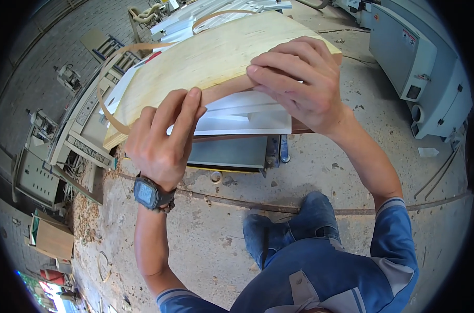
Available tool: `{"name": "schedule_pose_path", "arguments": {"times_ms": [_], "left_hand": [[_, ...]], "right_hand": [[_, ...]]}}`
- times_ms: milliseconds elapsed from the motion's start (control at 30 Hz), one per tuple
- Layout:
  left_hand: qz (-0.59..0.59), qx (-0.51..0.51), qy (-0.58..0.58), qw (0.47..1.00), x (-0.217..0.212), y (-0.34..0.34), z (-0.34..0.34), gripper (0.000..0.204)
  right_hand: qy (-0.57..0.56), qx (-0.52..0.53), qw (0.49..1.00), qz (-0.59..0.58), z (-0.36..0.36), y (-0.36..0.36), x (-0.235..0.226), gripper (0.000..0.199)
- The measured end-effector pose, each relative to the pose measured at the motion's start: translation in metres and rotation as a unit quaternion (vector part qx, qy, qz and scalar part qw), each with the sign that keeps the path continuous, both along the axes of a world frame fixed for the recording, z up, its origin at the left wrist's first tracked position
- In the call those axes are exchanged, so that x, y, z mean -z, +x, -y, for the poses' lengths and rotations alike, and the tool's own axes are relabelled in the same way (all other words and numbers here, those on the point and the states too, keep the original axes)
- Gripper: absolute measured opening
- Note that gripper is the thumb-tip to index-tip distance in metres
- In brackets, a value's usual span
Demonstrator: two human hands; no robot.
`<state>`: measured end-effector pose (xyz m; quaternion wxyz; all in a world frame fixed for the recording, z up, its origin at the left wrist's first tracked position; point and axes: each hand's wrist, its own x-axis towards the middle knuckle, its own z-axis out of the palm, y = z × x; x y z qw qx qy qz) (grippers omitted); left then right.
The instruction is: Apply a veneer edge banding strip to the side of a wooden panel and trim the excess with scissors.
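Note:
A pale plywood board (211, 49) lies in front of me on a stack of white panels. Along its near edge runs a thin brown edge-banding strip (227, 89), stretched between my two hands. My left hand (161, 136), with a dark watch on its wrist, has its fingers closed on the strip at the left part of that edge. Farther right, my right hand (304, 78) pinches the strip near the board's right corner, fingers over the top. Past my left hand the strip's slack curls off the board's left side and loops back toward the far edge. My fingers hide parts of the strip.
White panels (247, 112) show under the board, above a dark grey surface (226, 152). A long machine (85, 112) stands on the left, and a large grey cabinet machine (403, 49) on the right. A tape roll (216, 177) and wood chips lie on the concrete floor.

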<state>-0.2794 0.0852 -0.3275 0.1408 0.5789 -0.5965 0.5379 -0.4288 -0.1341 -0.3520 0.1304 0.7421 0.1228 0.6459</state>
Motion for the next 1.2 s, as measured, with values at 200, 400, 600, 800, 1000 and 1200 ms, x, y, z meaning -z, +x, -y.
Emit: {"name": "schedule_pose_path", "arguments": {"times_ms": [200,400,600,800,1000,1200], "left_hand": [[0.019,0.033,-0.037,0.999,0.004,0.01,0.004,0.03],[0.011,0.038,-0.05,0.998,0.004,0.014,0.006,0.028],[0.029,0.042,-0.036,0.998,-0.001,0.029,-0.024,0.033],[0.035,0.014,-0.026,0.999,-0.002,0.042,-0.044,0.034],[0.022,0.027,-0.045,0.998,0.003,0.045,-0.042,0.029],[0.029,0.046,-0.061,0.997,0.008,0.052,-0.037,0.026]], "right_hand": [[0.005,0.006,1.0,-0.008,0.0,0.004,0.001,0.023],[0.016,-0.027,0.998,-0.055,-0.023,0.018,-0.004,0.036],[-0.017,-0.056,0.998,-0.002,-0.029,0.039,-0.003,0.024],[-0.054,-0.05,0.997,0.004,-0.027,0.04,-0.005,0.02],[-0.069,-0.01,0.998,-0.012,-0.032,0.039,-0.005,0.024],[-0.055,-0.006,0.998,-0.009,-0.036,0.044,-0.003,0.029]]}}
